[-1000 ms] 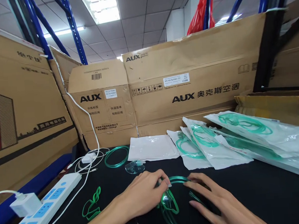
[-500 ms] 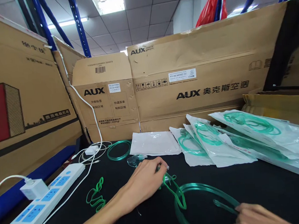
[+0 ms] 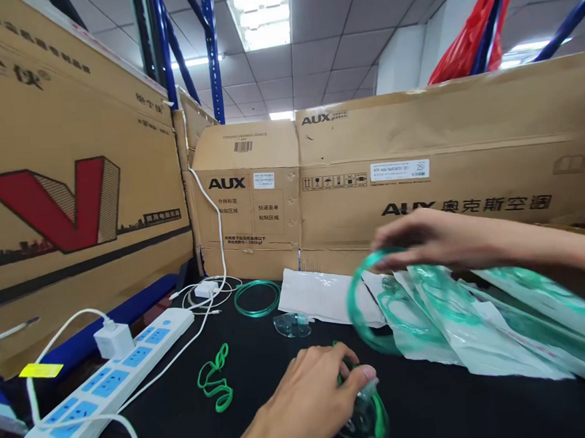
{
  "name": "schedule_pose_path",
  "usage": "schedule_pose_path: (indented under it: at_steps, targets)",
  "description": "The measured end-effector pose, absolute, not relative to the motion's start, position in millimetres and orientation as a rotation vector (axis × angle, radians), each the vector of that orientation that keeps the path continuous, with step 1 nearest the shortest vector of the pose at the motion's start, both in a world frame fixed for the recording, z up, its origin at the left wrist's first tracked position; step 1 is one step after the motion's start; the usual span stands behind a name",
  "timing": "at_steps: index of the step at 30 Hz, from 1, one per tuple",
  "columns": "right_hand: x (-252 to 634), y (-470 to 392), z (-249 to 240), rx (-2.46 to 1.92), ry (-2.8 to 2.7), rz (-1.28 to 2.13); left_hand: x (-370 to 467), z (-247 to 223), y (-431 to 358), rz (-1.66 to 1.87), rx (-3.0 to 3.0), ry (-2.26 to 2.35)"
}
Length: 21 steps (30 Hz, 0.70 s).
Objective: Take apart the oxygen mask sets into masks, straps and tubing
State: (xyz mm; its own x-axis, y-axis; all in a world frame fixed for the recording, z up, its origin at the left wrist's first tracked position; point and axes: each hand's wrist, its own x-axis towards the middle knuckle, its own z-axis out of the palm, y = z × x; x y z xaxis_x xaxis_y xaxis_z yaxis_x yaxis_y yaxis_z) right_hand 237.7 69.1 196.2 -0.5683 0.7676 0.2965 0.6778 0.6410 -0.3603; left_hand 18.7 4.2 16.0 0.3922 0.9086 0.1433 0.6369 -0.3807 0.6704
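Observation:
My left hand (image 3: 317, 391) is closed on a clear oxygen mask (image 3: 360, 428) with a green strap, low over the black table. Part of the mask is hidden under my fingers. Raised at the right, my right hand (image 3: 414, 240) pinches a coil of green tubing (image 3: 361, 307), which hangs down in a loop and is smeared by motion. A second clear mask (image 3: 292, 324) lies flat beyond my left hand. Behind it rests another green tubing coil (image 3: 257, 299). To the left, a loose green elastic strap (image 3: 216, 384) is crumpled on the table.
A white packet (image 3: 322, 295) lies by the back boxes. Several clear-and-white bags with green tubing (image 3: 460, 327) are piled at right. A white power strip (image 3: 108, 385) and white cables run along the left. Cardboard boxes (image 3: 252, 215) wall the back and left.
My right hand has lifted the tubing coil from the lower right up toward the middle. My left hand has brought the mask nearer to me. The view has turned left.

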Motion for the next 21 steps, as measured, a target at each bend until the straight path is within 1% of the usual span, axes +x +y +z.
schedule_pose_path:
  at_steps: [1, 3, 6, 9, 12, 16, 18, 21]
  targets:
    - [217.5, 87.2, 198.8, -1.044, -2.632, 0.32, 17.6, 15.8, 2.7, 0.716, 2.13, 1.329]
    - [177.8, 126.2, 196.6, -0.997, -2.702, 0.322, 14.7, 15.8, -0.4, 0.756, 2.125, 1.358]
    - [120.2, 180.7, 181.6, -1.037, -2.677, 0.274, 9.5, 13.1, -5.3, 0.78, 2.159, 1.373]
    - [70.6, 214.6, 153.6, -1.117, -2.578, 0.206, 3.3, 6.0, -10.3, 0.753, 2.226, 1.315]
    - [37.1, 222.0, 111.2, -1.138, -2.596, 0.211, -3.2, -1.0, -13.8, 0.761, 2.251, 1.255]
    - [19.0, 210.3, 58.3, -1.081, -2.795, 0.321, -10.3, -2.8, -14.4, 0.769, 2.277, 1.253]
    - [18.9, 204.5, 48.2, -1.029, -2.865, 0.371, -14.2, 0.4, -14.1, 0.744, 2.294, 1.248]
    - [31.5, 192.7, 56.9, -0.946, -2.873, 0.413, -22.6, 8.8, -15.7, 0.711, 2.318, 1.245]
